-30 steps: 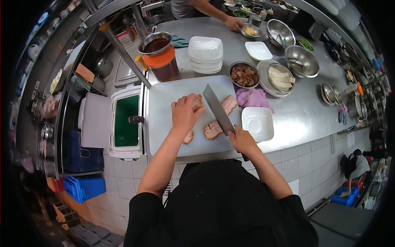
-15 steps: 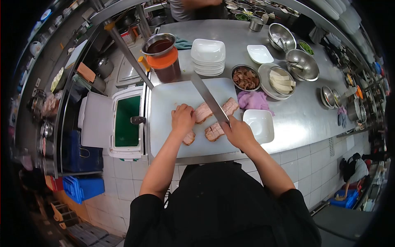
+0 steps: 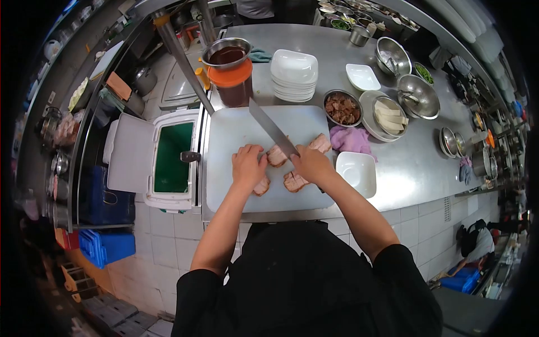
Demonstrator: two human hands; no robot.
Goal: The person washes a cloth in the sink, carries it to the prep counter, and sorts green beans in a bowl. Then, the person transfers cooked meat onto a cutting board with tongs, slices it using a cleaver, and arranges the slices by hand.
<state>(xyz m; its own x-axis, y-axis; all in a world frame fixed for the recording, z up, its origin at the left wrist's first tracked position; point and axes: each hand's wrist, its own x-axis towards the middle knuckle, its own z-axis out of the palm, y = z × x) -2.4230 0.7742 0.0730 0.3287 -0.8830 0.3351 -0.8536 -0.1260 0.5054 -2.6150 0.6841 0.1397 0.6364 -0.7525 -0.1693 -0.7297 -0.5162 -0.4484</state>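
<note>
My right hand [image 3: 311, 164] is wrapped round a cleaver [image 3: 272, 129], its blade slanting up and left over the white cutting board [image 3: 230, 126]. Under and beside the blade lies a piece of roasted meat [image 3: 277, 156]. My left hand [image 3: 248, 163] rests on the board left of that piece, fingers curled; whether it grips anything is hidden. Another meat piece [image 3: 261, 186] shows just below my left fingers. Scored meat [image 3: 294, 181] lies below the right hand, and one more chunk [image 3: 320, 143] sits at the board's right side.
Right of the board are a square white bowl [image 3: 356, 174], a purple cloth [image 3: 350, 140] and a bowl of cut meat [image 3: 342, 108]. Behind stand stacked white dishes [image 3: 294, 70] and an orange-rimmed container [image 3: 231, 81]. An open green-lined bin [image 3: 173, 157] is left. People are farther off.
The left hand has let go of the raised meat piece, which now lies flat on the board. The cleaver has shifted left over it. The co-worker's hand has left the far bowl, which is gone.
</note>
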